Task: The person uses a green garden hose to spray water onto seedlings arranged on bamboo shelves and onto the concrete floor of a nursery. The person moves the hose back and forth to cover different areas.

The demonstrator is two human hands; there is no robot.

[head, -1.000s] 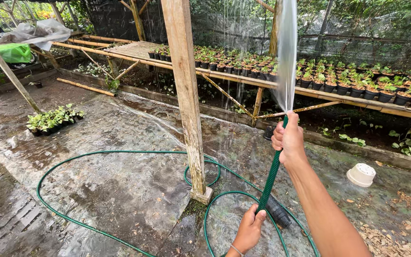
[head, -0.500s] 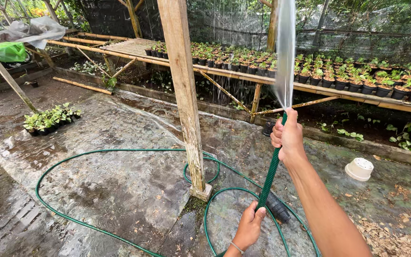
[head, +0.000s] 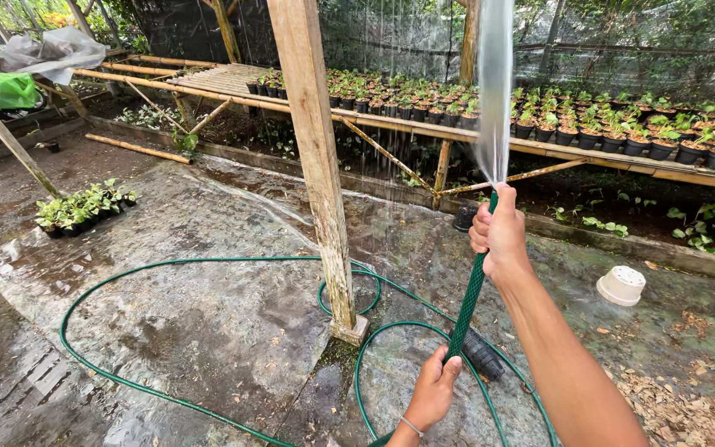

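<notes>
Both hands, right hand (head: 500, 233) and left hand (head: 434, 389), clench the green mesh-patterned rubber hose (head: 467, 302) (wet); slippage could misdirect spray.

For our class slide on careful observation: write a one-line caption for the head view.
Right hand and left hand grip a green hose, spraying water towards potted seedlings.

The post (head: 318, 165) stands at centre. The hose (head: 175, 265) loops on the ground (head: 208, 331) around its base and to its left. The tray of seedlings (head: 84, 207) sits far left. The bench of potted plants (head: 539, 124) runs behind. An upturned pot (head: 621, 285) lies right, near the bench. The right hand (head: 502, 236) is above the left hand (head: 434, 389).
</notes>
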